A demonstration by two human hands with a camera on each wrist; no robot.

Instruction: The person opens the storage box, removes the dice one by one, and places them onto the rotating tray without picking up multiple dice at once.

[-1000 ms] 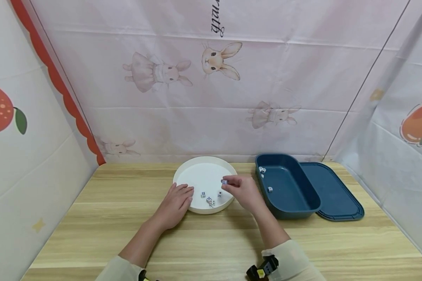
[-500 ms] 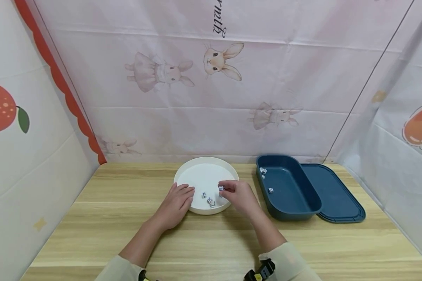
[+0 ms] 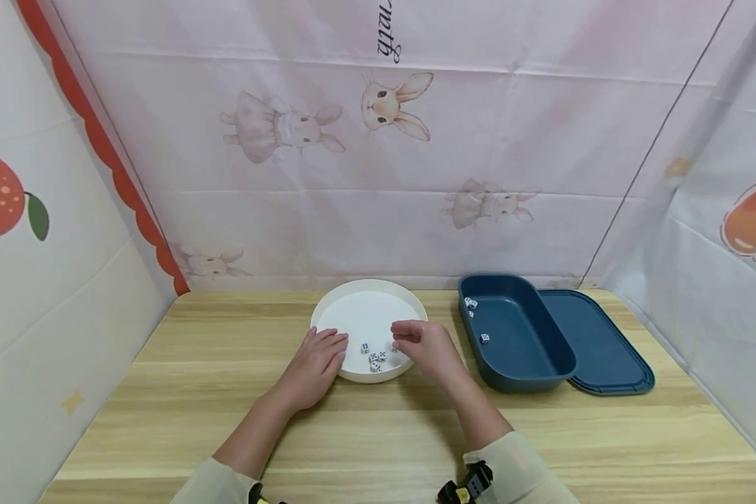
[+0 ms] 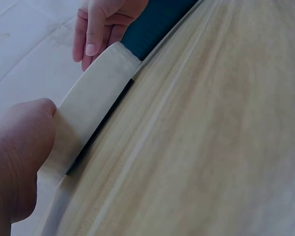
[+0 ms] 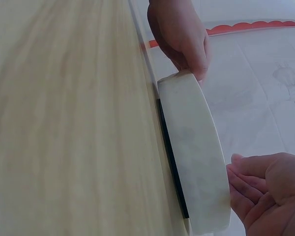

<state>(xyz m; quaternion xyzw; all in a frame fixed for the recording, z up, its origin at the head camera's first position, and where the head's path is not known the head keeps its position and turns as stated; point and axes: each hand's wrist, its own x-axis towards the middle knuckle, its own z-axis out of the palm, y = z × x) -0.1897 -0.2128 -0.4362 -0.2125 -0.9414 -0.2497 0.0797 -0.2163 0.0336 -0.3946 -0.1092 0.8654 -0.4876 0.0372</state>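
The left hand (image 3: 311,367) rests straight-fingered on the left rim of the tray (image 3: 368,308); the right hand (image 3: 431,353), fingers slightly parted, holding nothing, hovers beside dice (image 3: 374,358).

The right hand (image 3: 430,348) has shifted left and toward the near side over the dish (image 3: 372,308) compared with one second ago. The die pinched between its thumb and fingertips in both earlier pictures has left the grip, and a gap now shows there. The die at the fingertips (image 3: 394,348), fully visible one second ago, is now partly covered. The near dice cluster (image 3: 375,366) has changed arrangement: a die (image 3: 381,356) now shows at its right, where bare dish showed.
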